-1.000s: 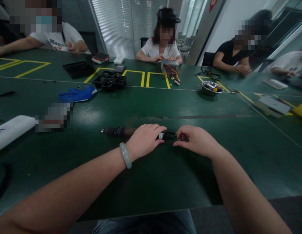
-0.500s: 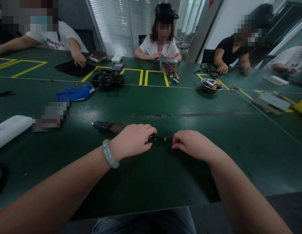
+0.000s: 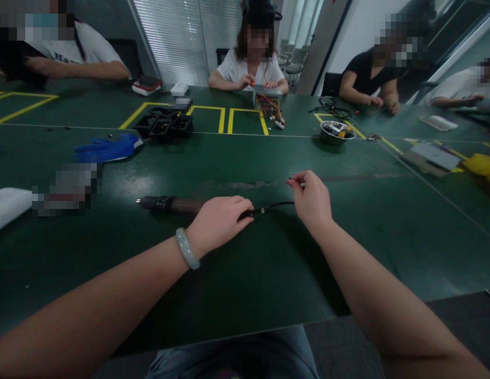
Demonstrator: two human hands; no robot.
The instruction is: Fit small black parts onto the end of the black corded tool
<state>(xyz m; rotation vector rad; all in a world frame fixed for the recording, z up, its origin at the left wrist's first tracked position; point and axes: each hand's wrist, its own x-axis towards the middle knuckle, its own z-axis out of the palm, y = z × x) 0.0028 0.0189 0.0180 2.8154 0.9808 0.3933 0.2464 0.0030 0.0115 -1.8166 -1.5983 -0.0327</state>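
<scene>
What looks like a corded electric screwdriver [image 3: 182,205] lies crosswise on the green table, its black nose and metal tip pointing left. My left hand [image 3: 223,218], a jade-green bangle at its wrist, is wrapped over the brown body's right end and hides part of it. From that end a thin black cord [image 3: 280,203] runs right and passes behind my right hand [image 3: 310,197]. My right hand is raised a little above the table. Its thumb and forefinger are pinched at a tiny, shiny bit too small to name.
Left on the table [image 3: 245,273] lie a blue glove [image 3: 106,149], a blurred-out flat item [image 3: 69,187] and a white object [image 3: 10,205]. Farther back are black plastic parts [image 3: 164,123], a metal box with coloured wires [image 3: 266,95] and a steel bowl [image 3: 337,132]. Several people sit opposite.
My right hand has moved up and away from the tool's cord end, exposing more cord. My left hand stays on the tool. The view has shifted slightly.
</scene>
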